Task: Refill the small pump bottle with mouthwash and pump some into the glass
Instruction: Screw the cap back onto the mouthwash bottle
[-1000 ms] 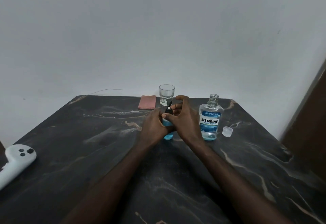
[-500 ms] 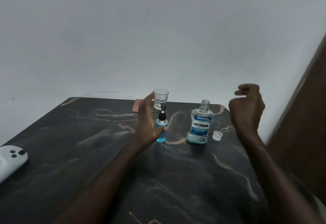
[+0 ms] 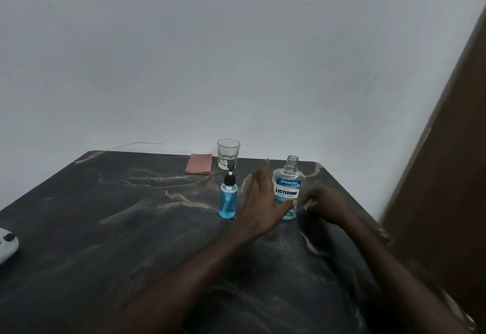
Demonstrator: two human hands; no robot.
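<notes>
Refilling looks done; just right of the spread left hand (image 3: 263,202) stands the clear uncapped mouthwash bottle (image 3: 289,181), and I cannot tell the grip of the right hand (image 3: 324,206), so recapping seems next.

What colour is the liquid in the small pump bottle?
Blue; the pump bottle shows best in head view.

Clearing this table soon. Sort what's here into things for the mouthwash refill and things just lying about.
For the job:
small pump bottle
Listerine bottle
glass

Lying about:
pink cloth
white controller
thin wire
</notes>
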